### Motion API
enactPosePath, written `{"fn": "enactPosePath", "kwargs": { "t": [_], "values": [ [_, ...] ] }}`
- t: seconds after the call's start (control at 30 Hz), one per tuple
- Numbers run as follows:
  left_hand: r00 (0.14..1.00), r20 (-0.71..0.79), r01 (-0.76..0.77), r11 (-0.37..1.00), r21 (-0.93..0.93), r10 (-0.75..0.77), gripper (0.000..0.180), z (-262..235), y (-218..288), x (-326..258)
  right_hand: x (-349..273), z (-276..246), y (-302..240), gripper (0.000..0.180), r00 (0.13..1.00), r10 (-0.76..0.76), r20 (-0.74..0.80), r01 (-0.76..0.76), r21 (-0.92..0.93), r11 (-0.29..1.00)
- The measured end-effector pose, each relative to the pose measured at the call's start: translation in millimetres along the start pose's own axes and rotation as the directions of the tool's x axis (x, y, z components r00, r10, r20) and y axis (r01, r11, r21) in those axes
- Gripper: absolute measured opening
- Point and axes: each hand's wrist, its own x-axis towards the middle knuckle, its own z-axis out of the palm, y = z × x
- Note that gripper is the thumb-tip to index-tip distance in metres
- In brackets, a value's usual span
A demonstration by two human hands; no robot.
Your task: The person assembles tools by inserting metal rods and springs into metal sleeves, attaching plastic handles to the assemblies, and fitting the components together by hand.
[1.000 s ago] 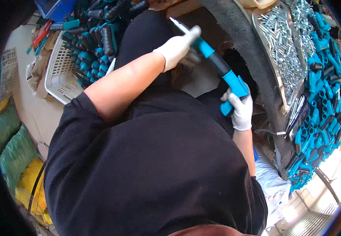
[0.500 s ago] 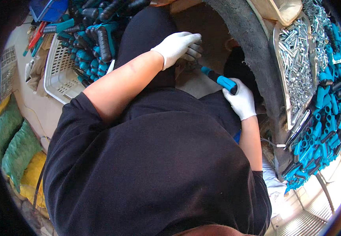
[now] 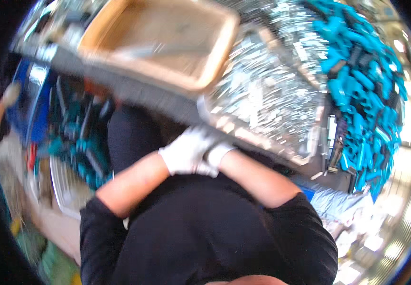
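Both my hands, in white gloves, are together in front of my waist, just below the dark edge of the bench. My left hand (image 3: 185, 151) lies against my right hand (image 3: 219, 154) and partly covers it. Motion blur smears the fingers of both, so I cannot make out how they are bent. No teal-and-black handle shows between the gloves; anything they hold is hidden. Beyond them, on the bench, a mass of shiny metal bolts (image 3: 262, 95) lies in a shallow tray.
A tan plastic tub (image 3: 227, 47) stands on the bench ahead. Teal-and-black tool parts (image 3: 362, 90) are heaped at right. On the left are a white basket (image 3: 63, 190), more tools (image 3: 84, 142) and a blue bin (image 3: 27, 109). Another person's hand (image 3: 11, 94) appears at far left.
My view has swung toward the bench. My hands, apart before, have come together. The teal-and-black handle that was in my right hand no longer shows.
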Motion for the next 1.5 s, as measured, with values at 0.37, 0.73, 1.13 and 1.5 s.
{"fn": "enactPosePath", "kwargs": {
  "t": [0.37, 0.73, 1.13, 1.5],
  "values": [
    [0.895, 0.363, 0.097, 0.906, 0.413, -0.261, 0.044, 62.3, -31.4, 19.8, 72.4, -8.5, -77.2, 0.048, 0.478, 0.571, 0.668, -0.864, 0.238, 0.445],
    [0.735, 0.509, 0.266, 0.88, 0.392, -0.449, 0.06, 69.7, -74.6, 20.5, 10.6, 10.2, -6.1, 0.047, 0.965, 0.24, -0.105, -0.05, 0.827, 0.56],
    [0.931, -0.16, 0.293, 0.932, -0.211, -0.329, 0.026, -24.2, 1.5, -68.6, -207.6, 67.2, 44.5, 0.046, 0.711, 0.203, -0.673, 0.579, 0.724, 0.374],
    [0.771, -0.003, 0.637, 0.771, -0.021, -0.637, 0.04, -44.7, 82.9, -132.0, -199.5, 80.9, -17.7, 0.05, 0.552, 0.046, -0.832, 0.781, 0.536, 0.32]
  ]
}}
